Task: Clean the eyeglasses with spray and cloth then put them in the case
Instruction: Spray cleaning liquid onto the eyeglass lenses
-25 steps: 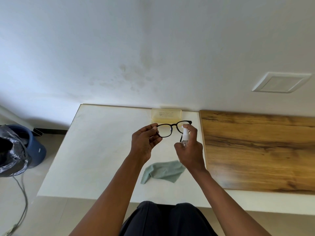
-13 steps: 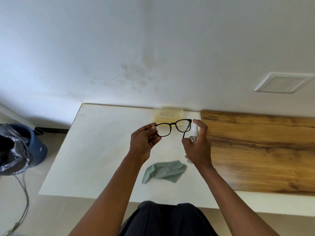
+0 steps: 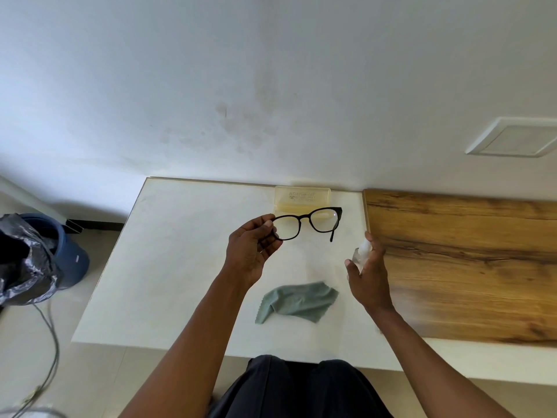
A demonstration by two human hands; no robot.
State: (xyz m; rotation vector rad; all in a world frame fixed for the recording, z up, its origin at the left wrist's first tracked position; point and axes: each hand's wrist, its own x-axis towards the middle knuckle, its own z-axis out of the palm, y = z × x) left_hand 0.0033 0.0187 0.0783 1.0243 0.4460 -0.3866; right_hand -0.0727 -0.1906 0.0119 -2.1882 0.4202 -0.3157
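A pale wall (image 3: 271, 70) filled the upper view, stained near its middle, with a white square plate (image 3: 512, 137) set in it at right; below it ran a white table (image 3: 180, 267), and a wood-grain board (image 3: 467, 267) lay over its right part; on the floor at left stood a blue bin (image 3: 72, 254) with a dark bag (image 3: 24, 267) and a grey cable (image 3: 51, 342). A green cloth (image 3: 298, 301) lay crumpled on the table near the front; a yellowish case (image 3: 302, 200) stood open against the wall. The left hand (image 3: 250, 254) was raised, fingers pinching one end of the black eyeglasses (image 3: 307, 223) above the table, before the case; the right hand (image 3: 369, 273), lower and apart, curled round a small clear spray bottle (image 3: 360, 251).
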